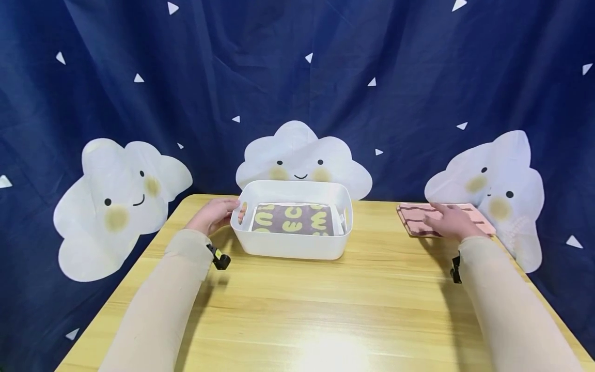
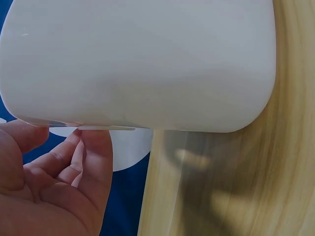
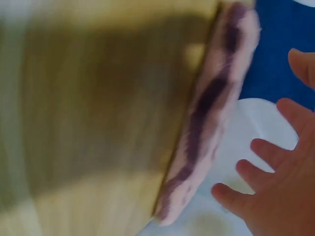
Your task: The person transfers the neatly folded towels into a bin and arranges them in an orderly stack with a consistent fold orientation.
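A white plastic basket (image 1: 290, 247) with handle holes is on the wooden table, and a folded grey cloth (image 1: 275, 221) with yellow letters lies inside it. My left hand (image 1: 215, 214) grips the basket's left end at the handle hole; in the left wrist view its fingers curl up to the rim. Toward the table's far right corner lies a folded pink towel (image 1: 413, 214) with dark wavy stripes. Over this towel is my right hand (image 1: 450, 223). Its fingers (image 3: 268, 152) are spread and hold nothing in the right wrist view, with the towel's striped edge beside them.
The wooden table (image 1: 297, 299) runs from under both arms to a dark blue curtain (image 1: 297, 77) behind it. White clouds with faces and small white triangles are printed on the curtain. A small black camera (image 1: 220, 257) sits at the left wrist.
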Motion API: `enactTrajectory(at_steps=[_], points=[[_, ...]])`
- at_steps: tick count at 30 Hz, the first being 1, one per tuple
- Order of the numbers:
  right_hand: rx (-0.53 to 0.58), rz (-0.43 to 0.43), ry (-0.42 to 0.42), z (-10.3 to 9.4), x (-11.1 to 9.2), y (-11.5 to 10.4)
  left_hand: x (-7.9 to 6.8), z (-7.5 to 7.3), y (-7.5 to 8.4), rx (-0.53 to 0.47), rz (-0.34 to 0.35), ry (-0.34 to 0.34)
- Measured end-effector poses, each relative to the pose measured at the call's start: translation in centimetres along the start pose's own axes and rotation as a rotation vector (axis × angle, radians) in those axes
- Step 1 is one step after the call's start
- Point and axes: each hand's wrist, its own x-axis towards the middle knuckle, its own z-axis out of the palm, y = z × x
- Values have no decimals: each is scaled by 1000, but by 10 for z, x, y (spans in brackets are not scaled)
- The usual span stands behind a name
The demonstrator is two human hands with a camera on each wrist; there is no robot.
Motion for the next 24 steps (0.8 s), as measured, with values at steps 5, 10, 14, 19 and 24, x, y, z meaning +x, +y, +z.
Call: enactTrajectory(at_steps=[5, 10, 14, 19, 24], points=[[-123, -14, -45, 11, 1, 15, 2, 0, -1, -21, -5, 1], [-125, 36, -75, 17, 5, 22, 2, 0, -2, -6, -8, 21], [-117, 63, -72, 19, 7, 26, 1, 1, 0, 14, -16, 29], [-101, 65, -87, 23, 10, 28, 2, 2, 1, 15, -26, 39], [-98, 101, -160, 24, 12, 26, 2, 1, 1, 6, -22, 37]])
